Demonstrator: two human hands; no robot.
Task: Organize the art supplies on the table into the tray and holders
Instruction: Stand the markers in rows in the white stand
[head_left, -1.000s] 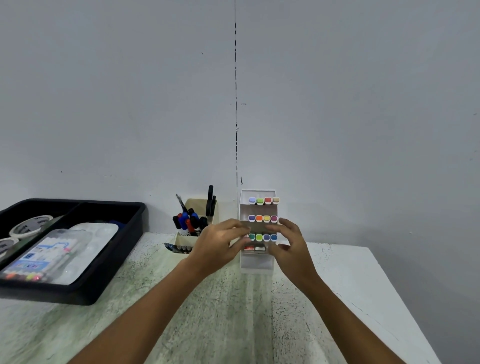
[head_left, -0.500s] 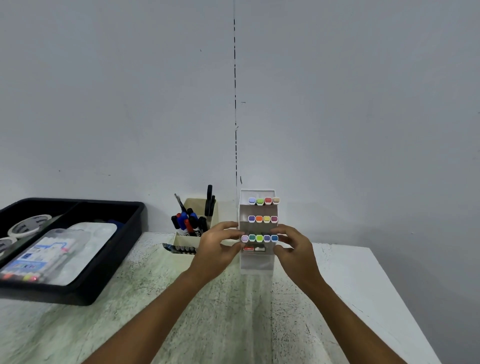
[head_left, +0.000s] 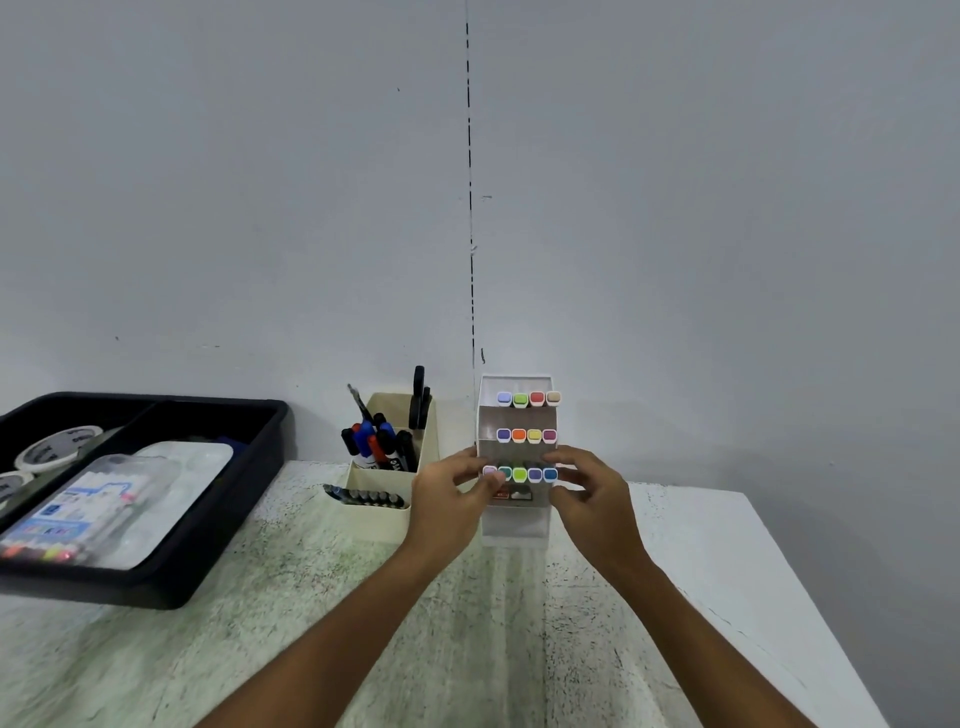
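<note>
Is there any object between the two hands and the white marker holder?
Nothing visible. The left hand and right hand are already at the white marker holder, beside its third row of markers.

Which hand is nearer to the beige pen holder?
Left. The left hand is right beside the beige pen holder, at its right edge; the right hand is farther, beyond the white marker rack.

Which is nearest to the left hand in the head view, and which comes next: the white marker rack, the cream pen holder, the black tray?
1. White marker rack: the left hand touches its left edge.
2. Cream pen holder: just left of that hand.
3. Black tray: far left on the table.
</note>
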